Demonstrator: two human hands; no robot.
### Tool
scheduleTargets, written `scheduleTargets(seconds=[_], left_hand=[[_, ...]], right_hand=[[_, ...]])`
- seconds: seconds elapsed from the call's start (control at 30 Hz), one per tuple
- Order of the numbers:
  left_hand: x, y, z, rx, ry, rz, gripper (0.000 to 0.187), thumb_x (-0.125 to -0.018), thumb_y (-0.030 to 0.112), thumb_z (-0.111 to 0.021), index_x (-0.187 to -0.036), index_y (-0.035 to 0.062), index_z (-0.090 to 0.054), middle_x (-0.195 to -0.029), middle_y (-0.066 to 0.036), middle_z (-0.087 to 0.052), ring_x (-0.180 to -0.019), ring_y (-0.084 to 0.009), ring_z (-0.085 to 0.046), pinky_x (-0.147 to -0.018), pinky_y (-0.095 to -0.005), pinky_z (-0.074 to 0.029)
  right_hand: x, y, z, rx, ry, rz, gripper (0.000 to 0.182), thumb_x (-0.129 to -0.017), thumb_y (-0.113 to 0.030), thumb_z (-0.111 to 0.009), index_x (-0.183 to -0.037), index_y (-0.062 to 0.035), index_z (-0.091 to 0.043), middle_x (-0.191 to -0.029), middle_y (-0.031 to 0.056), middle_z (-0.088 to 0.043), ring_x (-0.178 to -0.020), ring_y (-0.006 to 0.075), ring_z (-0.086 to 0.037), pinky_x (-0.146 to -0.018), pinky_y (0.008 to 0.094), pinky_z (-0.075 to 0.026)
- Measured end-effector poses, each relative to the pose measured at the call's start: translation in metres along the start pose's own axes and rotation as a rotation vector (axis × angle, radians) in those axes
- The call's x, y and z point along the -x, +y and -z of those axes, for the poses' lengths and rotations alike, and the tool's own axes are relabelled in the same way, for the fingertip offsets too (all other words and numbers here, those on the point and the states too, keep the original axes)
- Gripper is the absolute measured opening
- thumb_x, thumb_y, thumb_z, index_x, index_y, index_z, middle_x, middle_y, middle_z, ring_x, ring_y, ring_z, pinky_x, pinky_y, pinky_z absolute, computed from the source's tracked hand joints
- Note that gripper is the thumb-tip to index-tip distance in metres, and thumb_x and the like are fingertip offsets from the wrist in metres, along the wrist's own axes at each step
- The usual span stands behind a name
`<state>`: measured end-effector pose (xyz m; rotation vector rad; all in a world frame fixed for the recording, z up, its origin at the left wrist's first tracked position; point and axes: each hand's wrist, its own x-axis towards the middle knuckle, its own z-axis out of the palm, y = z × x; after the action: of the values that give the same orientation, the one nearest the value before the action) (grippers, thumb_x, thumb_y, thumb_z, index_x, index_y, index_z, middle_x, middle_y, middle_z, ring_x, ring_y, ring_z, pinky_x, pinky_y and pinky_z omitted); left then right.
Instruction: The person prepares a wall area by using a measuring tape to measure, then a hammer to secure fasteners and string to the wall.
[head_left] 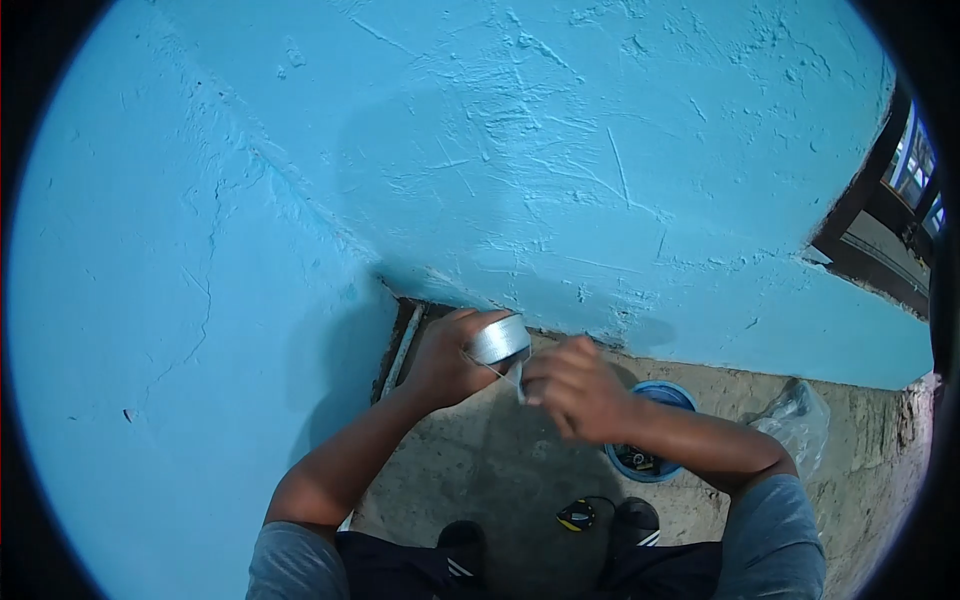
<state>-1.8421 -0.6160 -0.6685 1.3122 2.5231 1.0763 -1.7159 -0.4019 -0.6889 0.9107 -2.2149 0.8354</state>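
My left hand is wrapped round a roll of silvery tape, whose shiny ribbed outer face points up and to the right. A short pale strip hangs off the roll's lower right side, with a thin strand looping beneath the roll. Just right of the roll, my right hand has its fingers pinched together at the strip's end. Those fingers partly hide where they meet the strip.
Blue walls meet in a corner ahead. A blue bucket with small items stands behind my right forearm, near a clear plastic bag. A yellow-black tape measure lies between my feet. A pipe runs beside the left wall.
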Motion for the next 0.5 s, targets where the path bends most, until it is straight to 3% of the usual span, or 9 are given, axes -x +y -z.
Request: scheduleTargets(seconds=[0.17, 0.2, 0.3, 0.4, 0.5], left_hand=[[0.003, -0.028, -0.005, -0.112, 0.221, 0.043, 0.059, -0.078, 0.020, -0.088, -0.132, 0.0078, -0.067, -0.110, -0.016, -0.071, -0.094, -0.0332, -0.071, -0.079, -0.0412, -0.056], [0.005, -0.033, -0.003, -0.126, 0.235, 0.034, 0.057, -0.080, 0.018, -0.088, -0.131, 0.0060, -0.066, -0.111, -0.015, -0.072, -0.096, -0.0297, -0.071, -0.083, -0.0399, -0.056], [0.011, -0.038, 0.004, 0.155, 0.217, 0.233, 0.055, -0.082, 0.017, -0.087, -0.131, 0.0043, -0.066, -0.114, -0.014, -0.072, -0.100, -0.0238, -0.071, -0.087, -0.0378, -0.056], [0.009, -0.033, 0.016, 0.209, 0.242, 0.326, 0.056, -0.082, 0.017, -0.087, -0.131, 0.0022, -0.066, -0.115, -0.013, -0.072, -0.104, -0.0205, -0.069, -0.092, -0.0367, -0.055], [0.005, -0.026, 0.022, 0.218, 0.272, 0.293, 0.055, -0.083, 0.018, -0.086, -0.132, 0.0012, -0.065, -0.116, -0.015, -0.072, -0.104, -0.0237, -0.070, -0.091, -0.0378, -0.057]], right_hand=[[0.014, -0.006, -0.019, -0.238, -0.064, -0.139, 0.022, -0.082, 0.000, -0.068, -0.101, -0.0056, -0.060, -0.099, 0.0161, -0.063, -0.094, 0.0366, -0.064, -0.080, 0.0476, -0.048], [0.018, -0.004, -0.018, -0.278, -0.101, -0.194, 0.021, -0.083, -0.001, -0.068, -0.101, -0.0055, -0.060, -0.098, 0.0165, -0.063, -0.093, 0.0368, -0.064, -0.078, 0.0487, -0.049], [0.022, 0.007, -0.004, -0.207, -0.192, -0.392, 0.016, -0.086, -0.004, -0.068, -0.100, -0.0048, -0.059, -0.096, 0.0174, -0.063, -0.091, 0.0380, -0.065, -0.074, 0.0510, -0.049], [0.028, 0.036, 0.013, -0.245, -0.705, -0.667, 0.022, -0.089, -0.009, -0.068, -0.110, -0.0030, -0.063, -0.104, 0.0201, -0.066, -0.099, 0.0378, -0.066, -0.082, 0.0496, -0.052], [0.061, 0.056, 0.011, 0.396, -1.213, -0.701, 0.036, -0.090, -0.018, -0.069, -0.120, 0.0016, -0.064, -0.119, 0.0233, -0.067, -0.114, 0.0388, -0.065, -0.097, 0.0490, -0.052]])
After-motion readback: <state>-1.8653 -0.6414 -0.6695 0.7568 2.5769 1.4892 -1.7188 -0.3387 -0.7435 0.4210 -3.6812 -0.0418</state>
